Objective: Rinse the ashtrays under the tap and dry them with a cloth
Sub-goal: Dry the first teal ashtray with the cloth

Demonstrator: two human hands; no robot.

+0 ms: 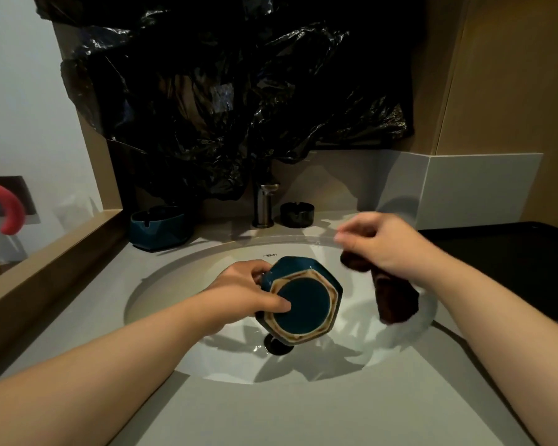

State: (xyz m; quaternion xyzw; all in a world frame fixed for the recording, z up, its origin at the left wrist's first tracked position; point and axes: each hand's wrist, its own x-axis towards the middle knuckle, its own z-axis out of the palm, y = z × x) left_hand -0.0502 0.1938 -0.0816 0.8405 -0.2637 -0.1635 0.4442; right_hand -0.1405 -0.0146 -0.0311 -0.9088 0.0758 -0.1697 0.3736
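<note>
Gripping the teal glazed hexagonal ceramic ashtray (300, 299) at frame centre above the white basin (161, 284), left hand (248, 294) risks wet slippage; right hand (380, 243) clutches the brown cloth (397, 300).

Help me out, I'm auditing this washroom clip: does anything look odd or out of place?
Yes: crumpled black plastic sheeting covers the wall above the tap, unusual over a sink. Nothing looks spilled or broken; the teal ashtray is tilted only because the left hand grips it.

Right hand (384, 246) fingertips blurred, cloth (397, 300) top hidden in its grip, drain (277, 348) half behind teal ashtray (303, 300), pink hook (13, 206) cropped
</note>
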